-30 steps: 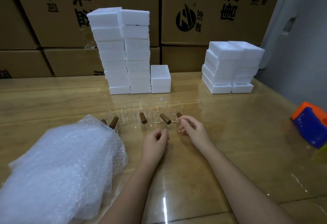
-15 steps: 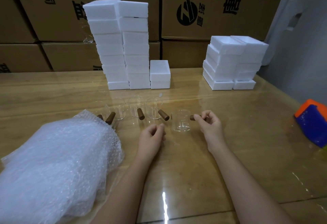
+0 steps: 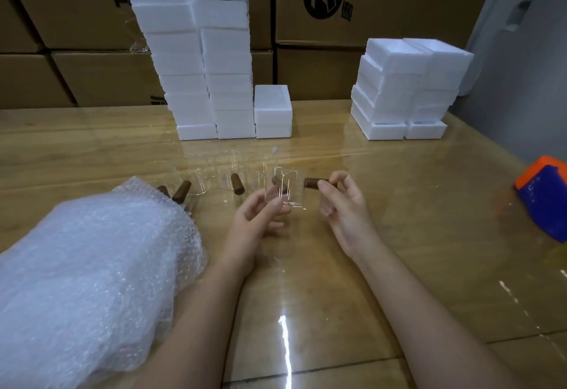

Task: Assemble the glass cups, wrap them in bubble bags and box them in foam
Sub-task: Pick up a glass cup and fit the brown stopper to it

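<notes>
Since the earlier frames, one glass cup has left the row and come nearer the person, and the left hand, then a loose fist on the table, has risen with fingers spread toward it. Right hand: thumb and forefinger pinched on the brown wooden handle that projects from the cup's right side; the remaining fingers are loosely curled. Left hand: unclenched, palm turned toward the cup, fingertips at or just short of the cup's left wall; contact cannot be told through the clear glass. Whether the cup base rests on the table or is just above it cannot be told.

Behind and to the left, the other cups stand in a row, their brown handles pointing toward the viewer. At lower left lies a heap of bubble bags, its far edge touching the leftmost cups. Far side of table: a tall double stack of foam blocks with a short stack just beside it, and, well apart to the right, a lower stack of foam trays. An orange-and-blue tape dispenser sits at the right edge. Cartons line the wall behind.
</notes>
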A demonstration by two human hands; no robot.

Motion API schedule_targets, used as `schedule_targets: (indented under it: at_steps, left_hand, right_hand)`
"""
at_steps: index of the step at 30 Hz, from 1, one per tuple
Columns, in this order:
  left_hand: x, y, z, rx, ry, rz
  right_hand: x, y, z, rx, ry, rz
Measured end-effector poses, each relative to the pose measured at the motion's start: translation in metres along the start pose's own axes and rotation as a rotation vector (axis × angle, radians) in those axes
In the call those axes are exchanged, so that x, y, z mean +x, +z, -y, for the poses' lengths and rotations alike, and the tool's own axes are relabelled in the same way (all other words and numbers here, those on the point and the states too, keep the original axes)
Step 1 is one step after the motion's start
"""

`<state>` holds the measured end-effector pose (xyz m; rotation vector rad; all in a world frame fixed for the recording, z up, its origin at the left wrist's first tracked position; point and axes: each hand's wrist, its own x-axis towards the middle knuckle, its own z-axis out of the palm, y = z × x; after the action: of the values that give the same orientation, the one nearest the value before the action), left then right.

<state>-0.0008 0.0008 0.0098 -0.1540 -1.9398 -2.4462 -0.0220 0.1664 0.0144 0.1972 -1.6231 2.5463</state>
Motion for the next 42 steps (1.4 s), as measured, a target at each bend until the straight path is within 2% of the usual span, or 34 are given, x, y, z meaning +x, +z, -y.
schedule_targets:
  at_steps: [3,7,10,14,17,20,25,28,31,36,40,42]
  left_hand:
    - [0.001,-0.002,0.001,0.029,-0.002,0.024]
    - [0.002,-0.001,0.000,0.019,-0.018,0.034]
    - [0.002,-0.004,0.000,-0.014,-0.007,0.071]
    - [0.005,-0.010,-0.002,-0.096,-0.032,0.103]
    - [0.008,-0.013,-0.002,-0.174,-0.052,0.116]
    - [0.008,-0.017,-0.001,-0.283,-0.098,0.106]
    - [0.008,-0.020,-0.004,-0.421,-0.185,0.202]
    - [0.008,-0.020,-0.004,-0.432,-0.215,0.262]
    - [0.007,-0.018,-0.005,-0.418,-0.216,0.212]
    - [0.007,-0.014,-0.004,-0.360,-0.175,0.170]
    - [0.007,-0.011,-0.002,-0.279,-0.144,0.179]
    - [0.007,-0.011,0.001,-0.210,-0.119,0.198]
  right_hand:
    - [-0.003,0.002,-0.001,-0.389,-0.204,-0.018]
    - [-0.007,0.003,0.000,-0.741,-0.460,-0.023]
    - [-0.008,0.002,0.000,-0.864,-0.464,-0.046]
    - [-0.012,0.007,-0.001,-0.941,-0.319,0.037]
    - [-0.012,0.015,0.003,-0.722,-0.150,0.093]
    - [-0.016,0.021,0.007,-0.414,0.111,0.198]
    - [-0.026,0.030,0.009,0.337,0.625,0.552]
    - [-0.028,0.032,0.010,0.552,0.723,0.707]
    - [-0.025,0.028,0.012,0.351,0.660,0.656]
    - [-0.018,0.018,0.013,-0.161,0.404,0.328]
    - [-0.017,0.016,0.012,-0.786,-0.026,0.103]
    - [-0.022,0.015,0.010,-1.082,-0.287,0.065]
